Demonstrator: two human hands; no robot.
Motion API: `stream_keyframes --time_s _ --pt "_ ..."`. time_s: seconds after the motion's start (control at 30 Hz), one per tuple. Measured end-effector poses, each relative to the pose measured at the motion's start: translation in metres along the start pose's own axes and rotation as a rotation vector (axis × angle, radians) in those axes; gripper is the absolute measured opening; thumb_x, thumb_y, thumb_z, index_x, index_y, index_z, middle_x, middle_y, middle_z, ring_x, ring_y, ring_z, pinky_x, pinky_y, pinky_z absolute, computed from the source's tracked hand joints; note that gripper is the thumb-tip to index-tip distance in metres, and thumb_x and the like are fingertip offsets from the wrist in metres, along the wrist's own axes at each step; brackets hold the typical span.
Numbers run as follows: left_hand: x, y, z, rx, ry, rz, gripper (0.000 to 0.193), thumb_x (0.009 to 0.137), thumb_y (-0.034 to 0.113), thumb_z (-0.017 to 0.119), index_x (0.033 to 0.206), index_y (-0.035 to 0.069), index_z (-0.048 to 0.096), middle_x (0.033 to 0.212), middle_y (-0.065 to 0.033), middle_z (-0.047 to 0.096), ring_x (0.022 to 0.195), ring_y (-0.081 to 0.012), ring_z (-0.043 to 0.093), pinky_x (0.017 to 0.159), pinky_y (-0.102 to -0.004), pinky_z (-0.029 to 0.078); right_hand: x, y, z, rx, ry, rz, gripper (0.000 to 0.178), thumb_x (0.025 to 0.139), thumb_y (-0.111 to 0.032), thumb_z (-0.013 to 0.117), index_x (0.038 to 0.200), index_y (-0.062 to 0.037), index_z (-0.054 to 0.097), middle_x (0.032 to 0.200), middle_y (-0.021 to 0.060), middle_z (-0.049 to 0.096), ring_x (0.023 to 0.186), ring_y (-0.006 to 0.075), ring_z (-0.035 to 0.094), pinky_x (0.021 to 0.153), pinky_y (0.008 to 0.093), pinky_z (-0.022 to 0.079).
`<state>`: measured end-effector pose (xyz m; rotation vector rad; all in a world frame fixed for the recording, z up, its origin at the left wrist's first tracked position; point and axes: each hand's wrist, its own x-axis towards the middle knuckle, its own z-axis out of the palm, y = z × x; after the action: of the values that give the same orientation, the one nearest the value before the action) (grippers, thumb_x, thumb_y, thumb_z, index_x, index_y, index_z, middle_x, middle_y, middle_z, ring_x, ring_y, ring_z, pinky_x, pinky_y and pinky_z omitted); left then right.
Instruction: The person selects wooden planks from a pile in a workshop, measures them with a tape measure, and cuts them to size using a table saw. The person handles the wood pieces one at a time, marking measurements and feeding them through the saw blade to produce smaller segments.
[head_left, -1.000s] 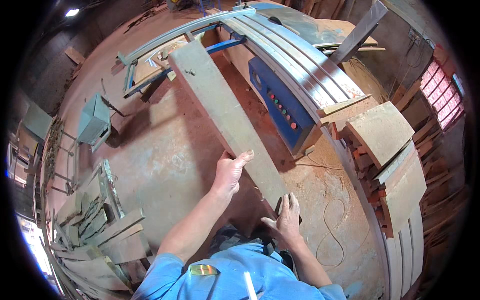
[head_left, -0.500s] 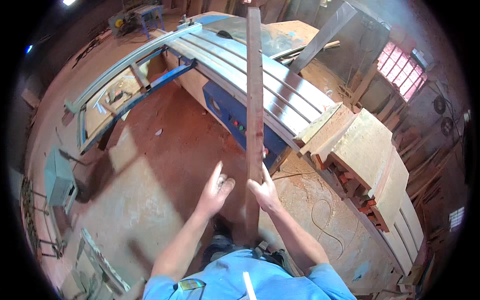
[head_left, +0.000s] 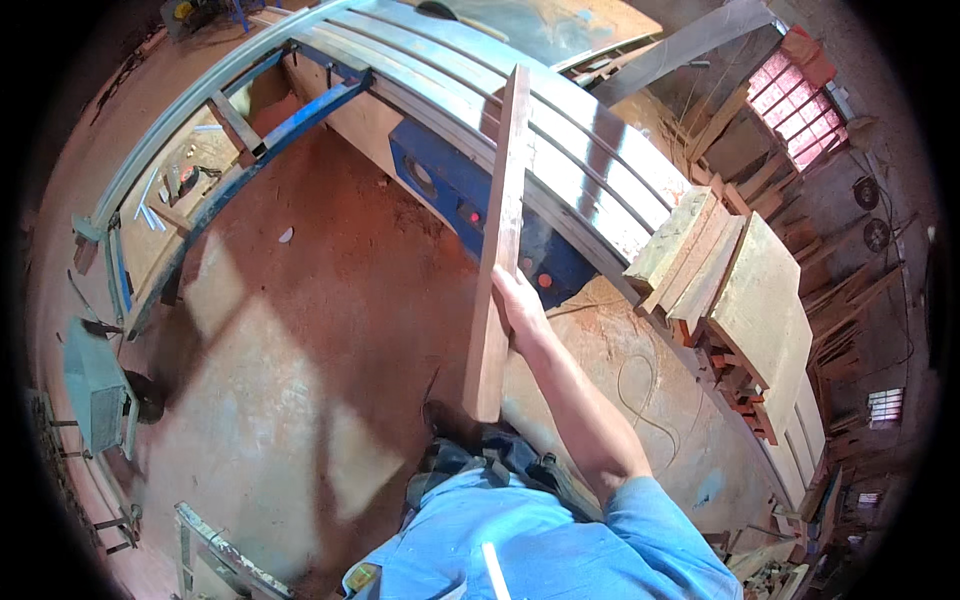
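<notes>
- While the left hand is out of view, so that its fingers cannot be told, the right hand [head_left: 517,305] alone holds the wooden plank [head_left: 507,190], below its midpoint.
- Its thumb lies against the plank; the other fingers are mostly hidden, so how far they wrap cannot be told.
- One end of the plank sits before the blue shirt [head_left: 560,540], probably because keeping it close eases one-handed balance.
- The far end overlaps the slotted machine table [head_left: 572,165]; whether they touch is unclear.
- Below that table, the blue control panel [head_left: 562,255] faces the person, presumably for easy reach.
- Stacked boards [head_left: 765,290] lie to the right, apparently supported by offcuts.
- Beyond is a barred window [head_left: 797,108].
</notes>
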<state>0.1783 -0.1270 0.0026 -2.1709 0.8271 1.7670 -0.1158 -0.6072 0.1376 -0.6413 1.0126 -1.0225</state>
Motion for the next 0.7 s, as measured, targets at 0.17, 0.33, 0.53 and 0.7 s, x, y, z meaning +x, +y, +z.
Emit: stream_keyframes --time_s 0.17,0.33,0.53,0.7 --pt "-0.010 0.031 -0.050 0.028 0.034 0.136 0.060 0.101 0.037 0.052 0.141 -0.007 0.044 0.132 -0.0275 0.057 0.119 -0.0324 0.058 0.099 -0.0421 0.047 0.030 -0.018 0.037 0.234 0.013 0.158 0.052 0.098 -0.054 0.056 0.132 -0.0135 0.057 0.116 0.0086 0.066 0.103 0.0228 0.064 0.085 0.0415 0.055" --pt "-0.057 0.208 -0.155 -0.655 0.180 0.466 0.071 0.101 0.036 0.057 0.153 -0.004 0.030 0.136 -0.0209 0.056 0.116 -0.0326 0.062 0.097 -0.0426 0.052 0.071 -0.016 0.047 0.556 -0.184 0.197 0.067 0.094 -0.069 0.051 0.129 -0.0120 0.060 0.117 0.0093 0.067 0.107 0.0257 0.065 0.091 0.0464 0.054" --pt "-0.088 0.375 -0.197 -1.339 -0.152 0.762 0.062 0.098 0.044 0.060 0.141 0.003 0.043 0.122 -0.0191 0.063 0.099 -0.0312 0.068 0.077 -0.0432 0.059 0.096 -0.019 0.069 0.654 -0.247 0.359 0.073 0.093 -0.070 0.051 0.140 -0.0145 0.052 0.133 0.0092 0.060 0.123 0.0291 0.056 0.106 0.0508 0.044" --pt "-0.070 0.393 -0.212 -1.230 0.018 0.701 0.054 0.093 0.026 0.064 0.137 -0.001 0.046 0.117 -0.0175 0.065 0.094 -0.0280 0.068 0.072 -0.0415 0.057 0.120 -0.013 0.049 0.380 -0.230 0.350 0.058 0.101 -0.057 0.049 0.138 -0.0124 0.051 0.131 0.0069 0.060 0.118 0.0232 0.058 0.099 0.0456 0.046"
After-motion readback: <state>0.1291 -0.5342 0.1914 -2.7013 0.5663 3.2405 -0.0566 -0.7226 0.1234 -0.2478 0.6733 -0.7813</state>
